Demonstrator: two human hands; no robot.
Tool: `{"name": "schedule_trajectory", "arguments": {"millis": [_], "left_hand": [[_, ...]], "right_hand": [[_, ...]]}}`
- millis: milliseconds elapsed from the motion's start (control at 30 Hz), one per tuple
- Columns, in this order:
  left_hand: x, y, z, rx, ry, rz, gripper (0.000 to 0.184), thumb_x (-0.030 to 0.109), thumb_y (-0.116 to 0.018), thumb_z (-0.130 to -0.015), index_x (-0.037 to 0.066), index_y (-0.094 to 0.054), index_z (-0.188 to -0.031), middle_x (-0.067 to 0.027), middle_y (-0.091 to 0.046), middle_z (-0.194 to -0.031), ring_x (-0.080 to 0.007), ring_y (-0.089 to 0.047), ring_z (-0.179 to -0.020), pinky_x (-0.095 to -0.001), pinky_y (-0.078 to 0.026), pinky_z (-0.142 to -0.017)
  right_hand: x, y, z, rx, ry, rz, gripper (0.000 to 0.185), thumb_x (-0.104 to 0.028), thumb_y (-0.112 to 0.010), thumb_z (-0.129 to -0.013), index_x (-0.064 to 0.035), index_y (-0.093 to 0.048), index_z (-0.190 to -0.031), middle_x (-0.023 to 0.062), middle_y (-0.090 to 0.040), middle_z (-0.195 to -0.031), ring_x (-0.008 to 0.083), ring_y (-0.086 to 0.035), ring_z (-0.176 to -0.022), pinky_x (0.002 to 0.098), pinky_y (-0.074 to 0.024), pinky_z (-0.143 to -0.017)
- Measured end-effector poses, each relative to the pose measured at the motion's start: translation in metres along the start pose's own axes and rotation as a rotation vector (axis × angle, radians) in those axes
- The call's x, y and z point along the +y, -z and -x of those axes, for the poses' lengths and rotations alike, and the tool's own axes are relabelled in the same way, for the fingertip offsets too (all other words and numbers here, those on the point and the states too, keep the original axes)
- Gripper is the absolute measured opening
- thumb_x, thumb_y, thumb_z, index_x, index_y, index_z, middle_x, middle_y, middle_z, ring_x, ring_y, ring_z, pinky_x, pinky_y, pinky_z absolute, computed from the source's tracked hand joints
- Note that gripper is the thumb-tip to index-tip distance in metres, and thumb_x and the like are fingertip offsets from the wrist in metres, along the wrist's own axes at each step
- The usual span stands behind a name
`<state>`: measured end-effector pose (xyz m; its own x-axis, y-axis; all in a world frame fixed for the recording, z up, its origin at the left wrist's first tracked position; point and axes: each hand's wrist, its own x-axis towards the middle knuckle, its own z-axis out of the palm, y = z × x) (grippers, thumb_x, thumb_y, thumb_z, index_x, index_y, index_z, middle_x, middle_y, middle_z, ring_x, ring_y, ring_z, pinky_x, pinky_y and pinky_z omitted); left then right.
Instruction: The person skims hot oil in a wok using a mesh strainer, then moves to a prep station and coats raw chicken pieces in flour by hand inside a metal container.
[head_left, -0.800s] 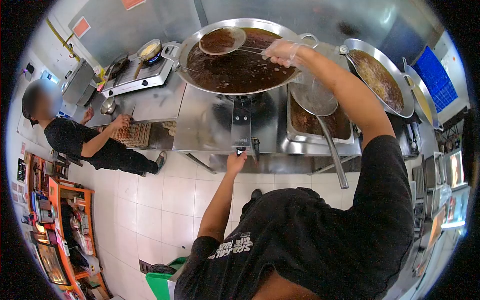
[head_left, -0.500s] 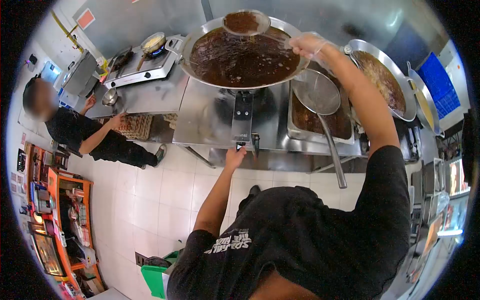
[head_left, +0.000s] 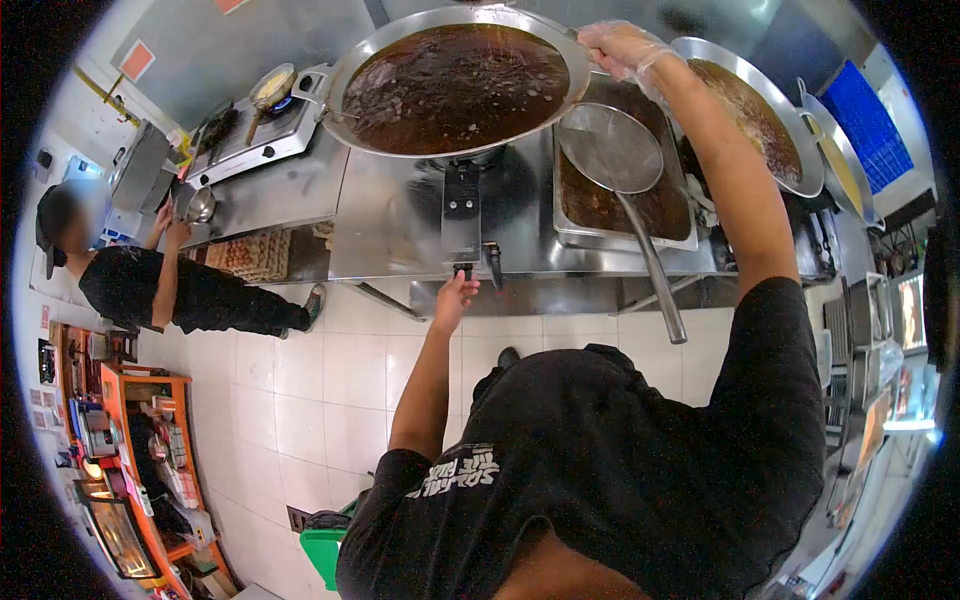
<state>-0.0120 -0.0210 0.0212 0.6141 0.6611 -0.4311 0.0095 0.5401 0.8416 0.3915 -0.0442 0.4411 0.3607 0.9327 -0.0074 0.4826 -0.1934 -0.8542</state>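
My right hand point(head_left: 622, 50), in a clear plastic glove, is closed around the handle of a mesh strainer point(head_left: 566, 33). The strainer's head is mostly cut off by the top edge of the view, beyond the wok. Dark, bubbling oil fills the large wok point(head_left: 345, 60) beneath that handle. Below the wok, at the counter's front edge, the fingers of my left hand point(head_left: 457, 298) pinch a small black knob point(head_left: 462, 270) at the end of the burner's control panel point(head_left: 461, 215).
A second strainer point(head_left: 612, 148) lies across a tray point(head_left: 570, 238) of brown liquid. Another wok point(head_left: 805, 180) of frying food stands right. At left, a co-worker point(head_left: 130, 270) holds a metal bowl point(head_left: 201, 205) near a two-burner stove point(head_left: 240, 150) and egg trays point(head_left: 248, 255).
The strainer has moved up and away, its head from above the oil to the view's top edge. My view has shifted slightly. The co-worker's hands have come together by the bowl.
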Motion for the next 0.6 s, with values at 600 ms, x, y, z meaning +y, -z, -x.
{"name": "schedule_trajectory", "arguments": {"millis": [600], "left_hand": [[0.002, -0.004, 0.004, -0.037, 0.096, 0.118, 0.037, 0.046, -0.046, -0.095, 0.014, -0.062, -0.105, 0.0049, -0.063, -0.091, -0.0074, -0.053, -0.083, -0.0254, -0.036, -0.072]], "right_hand": [[0.025, -0.024, 0.023, 0.040, -0.122, -0.126, 0.020, -0.025, -0.054, -0.083, -0.0105, -0.054, -0.068, -0.0036, -0.047, -0.057, 0.0069, -0.037, -0.041, 0.0239, -0.0275, -0.036]]}}
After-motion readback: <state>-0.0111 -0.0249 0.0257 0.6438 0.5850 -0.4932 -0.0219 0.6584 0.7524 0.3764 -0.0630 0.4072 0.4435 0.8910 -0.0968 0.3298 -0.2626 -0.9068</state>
